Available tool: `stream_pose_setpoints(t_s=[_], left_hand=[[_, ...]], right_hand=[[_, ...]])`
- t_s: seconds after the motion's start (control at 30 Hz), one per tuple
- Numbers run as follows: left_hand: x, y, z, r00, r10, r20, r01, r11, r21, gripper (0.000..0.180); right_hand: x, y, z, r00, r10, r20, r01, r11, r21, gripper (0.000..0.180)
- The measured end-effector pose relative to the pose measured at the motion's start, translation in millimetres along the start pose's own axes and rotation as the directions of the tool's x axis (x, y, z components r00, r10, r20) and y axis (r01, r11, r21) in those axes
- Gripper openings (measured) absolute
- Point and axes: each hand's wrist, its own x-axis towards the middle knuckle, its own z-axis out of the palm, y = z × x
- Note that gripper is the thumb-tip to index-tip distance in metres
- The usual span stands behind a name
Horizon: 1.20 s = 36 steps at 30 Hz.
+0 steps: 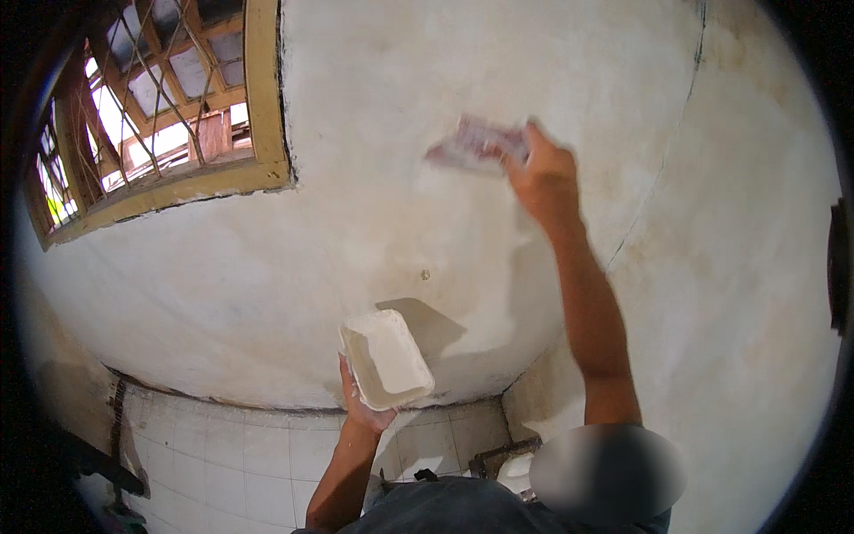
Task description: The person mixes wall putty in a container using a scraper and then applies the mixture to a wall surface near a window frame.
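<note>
My right hand [544, 173] is raised against the pale wall [374, 222], its fingers closed on a flat, wide-bladed scraper [476, 142]. Motion blurs the tool, and its blade lies at or close to the wall; I cannot tell whether it touches. Lower down, my left hand [366, 414] holds up a cream rectangular tub [361, 358] from beneath and from its left side. Smooth white filler or paint [391, 354] lies inside the tub, which casts a shadow on the wall behind it. Whitish smears mark the left hand's fingers.
At upper left is a barred window with a yellow-brown wooden frame [265, 98]. A thin crack [658, 169] runs down the wall on the right. White tiles [258, 445] lie below the wall. A dark object [111, 467] stands at lower left, a dark edge [838, 267] at far right.
</note>
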Motion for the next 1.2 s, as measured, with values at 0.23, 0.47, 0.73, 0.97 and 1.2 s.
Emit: stream_pose_setpoints(t_s=[0.23, 0.47, 0.73, 0.97, 1.2], left_hand=[[6.6, -10.3, 9.4, 0.999, 0.032, 0.019, -0.032, 0.999, -0.003, 0.079], [9.4, -27.5, 1.1, 0.999, 0.030, 0.021, -0.030, 0.999, -0.031, 0.079], [4.3, 5.6, 4.8, 0.990, -0.013, 0.140, 0.015, 1.000, -0.017, 0.077], [0.1, 1.1, 14.0, 0.993, 0.004, 0.115, -0.003, 1.000, -0.011, 0.076], [-10.8, 0.8, 8.4, 0.997, 0.059, 0.048, -0.059, 0.998, 0.008, 0.077]], right_hand=[[57.3, 1.3, 14.6, 0.994, -0.110, 0.001, 0.107, 0.968, -0.228, 0.051], [137.5, -2.7, -89.4, 0.876, -0.226, -0.426, 0.183, 0.973, -0.139, 0.029], [-1.4, 5.7, 29.8, 0.977, -0.191, 0.095, 0.197, 0.979, -0.058, 0.047], [135.0, -16.1, -24.5, 0.954, -0.219, -0.206, 0.152, 0.942, -0.300, 0.043], [137.2, -13.0, -86.1, 0.825, -0.205, -0.527, 0.237, 0.972, -0.007, 0.036]])
